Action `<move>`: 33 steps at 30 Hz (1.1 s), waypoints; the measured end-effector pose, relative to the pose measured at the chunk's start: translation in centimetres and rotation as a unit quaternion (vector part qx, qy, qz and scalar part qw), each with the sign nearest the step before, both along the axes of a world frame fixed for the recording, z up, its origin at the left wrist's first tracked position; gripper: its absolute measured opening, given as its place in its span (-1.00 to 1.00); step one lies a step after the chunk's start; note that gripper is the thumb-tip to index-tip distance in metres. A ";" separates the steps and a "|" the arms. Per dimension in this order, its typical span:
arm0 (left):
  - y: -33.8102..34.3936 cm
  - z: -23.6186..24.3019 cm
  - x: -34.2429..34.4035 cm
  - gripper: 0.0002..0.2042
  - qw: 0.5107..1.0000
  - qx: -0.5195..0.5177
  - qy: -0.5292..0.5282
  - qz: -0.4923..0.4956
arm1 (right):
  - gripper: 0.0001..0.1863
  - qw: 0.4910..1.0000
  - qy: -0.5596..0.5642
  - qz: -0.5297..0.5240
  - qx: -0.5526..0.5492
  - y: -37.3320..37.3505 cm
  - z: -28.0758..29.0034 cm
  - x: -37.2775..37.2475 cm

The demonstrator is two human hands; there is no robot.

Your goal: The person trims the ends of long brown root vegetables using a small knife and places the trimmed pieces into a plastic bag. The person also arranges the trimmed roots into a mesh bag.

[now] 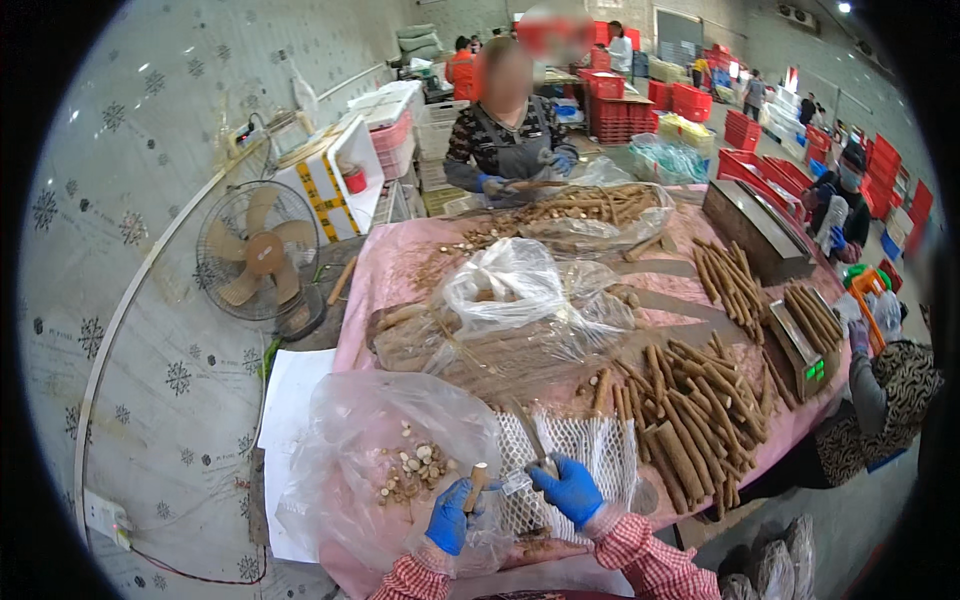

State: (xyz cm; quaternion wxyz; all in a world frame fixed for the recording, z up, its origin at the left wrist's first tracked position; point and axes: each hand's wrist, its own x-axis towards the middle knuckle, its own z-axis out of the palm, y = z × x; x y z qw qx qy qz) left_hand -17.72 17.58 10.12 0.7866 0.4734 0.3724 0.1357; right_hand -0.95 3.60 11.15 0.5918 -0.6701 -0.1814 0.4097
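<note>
My left hand (450, 517), in a blue glove, is closed around a short brown root (479, 477) that looks like yam. Its pale cut end points up. Beside it my right hand (568, 490), also blue-gloved, grips a knife (529, 430) with the blade pointing up and away; most of its handle is hidden in the fingers. White foam netting (610, 455) lies beneath and beyond the right hand. To the left, a clear plastic bag (340, 440) is spread out, with pale cut-off root ends (422, 466) and brown scraps on it.
Many long brown roots (690, 425) are piled on the right of the pink-covered table (385, 260). More lie under clear plastic (510, 290) ahead. A scale (805, 350) with roots stands far right. One co-worker (505, 140) faces me, another (885, 390) is at right. A fan (265, 250) stands left.
</note>
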 end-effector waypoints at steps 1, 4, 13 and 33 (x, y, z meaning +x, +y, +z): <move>0.0 -0.1 -1.0 -0.61 0.999 -0.047 0.014 0.005 | -0.71 0.998 0.053 0.023 -0.022 0.0 -0.4 -0.8; 0.9 0.7 -1.3 -0.59 0.990 -0.115 -0.075 0.010 | -0.71 0.996 0.088 0.009 -0.027 0.9 -1.1 -1.8; 0.2 3.0 -0.8 -0.50 0.971 -0.184 -0.142 -0.060 | -0.76 0.987 0.148 -0.038 0.051 1.1 -0.2 -2.1; -4.3 -6.7 15.4 -0.71 0.723 0.530 0.005 -0.443 | -0.77 0.823 -0.120 -0.520 -0.196 -34.2 -7.8 0.8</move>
